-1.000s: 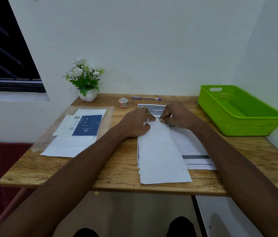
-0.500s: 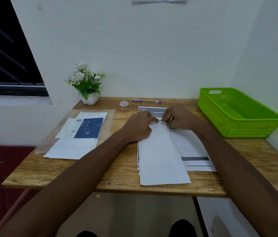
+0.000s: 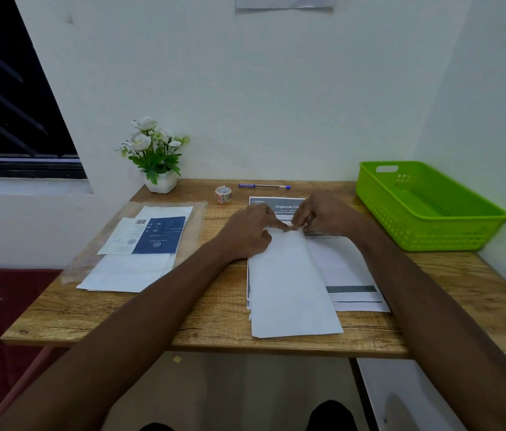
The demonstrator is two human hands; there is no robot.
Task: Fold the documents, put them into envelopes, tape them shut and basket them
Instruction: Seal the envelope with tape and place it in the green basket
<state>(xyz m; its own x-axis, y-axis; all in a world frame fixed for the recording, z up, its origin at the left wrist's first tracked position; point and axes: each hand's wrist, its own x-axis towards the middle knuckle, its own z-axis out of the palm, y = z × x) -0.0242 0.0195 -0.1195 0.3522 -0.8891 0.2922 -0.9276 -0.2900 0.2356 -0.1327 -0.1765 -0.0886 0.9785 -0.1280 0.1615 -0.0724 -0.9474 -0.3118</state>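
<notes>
A document folded lengthwise (image 3: pixel 290 284) lies on a stack of printed documents (image 3: pixel 353 275) in the middle of the wooden table (image 3: pixel 214 321). My left hand (image 3: pixel 250 231) rests on its far left part, fingertips pressing the top edge. My right hand (image 3: pixel 323 217) pinches the same far edge from the right. A pile of envelopes (image 3: pixel 130 269) under a clear plastic sleeve lies at the left. The tape roll (image 3: pixel 223 194) stands at the back. The green basket (image 3: pixel 426 209) sits at the right, with nothing seen in it.
A small white pot of artificial flowers (image 3: pixel 155 160) stands at the back left corner. A blue pen (image 3: pixel 264 186) lies near the wall. Walls close in behind and to the right. A dark window (image 3: pixel 9 113) is at the left.
Both hands stay at the far edge of the folded document; the fingertips have drawn closer together. The camera has tilted up slightly.
</notes>
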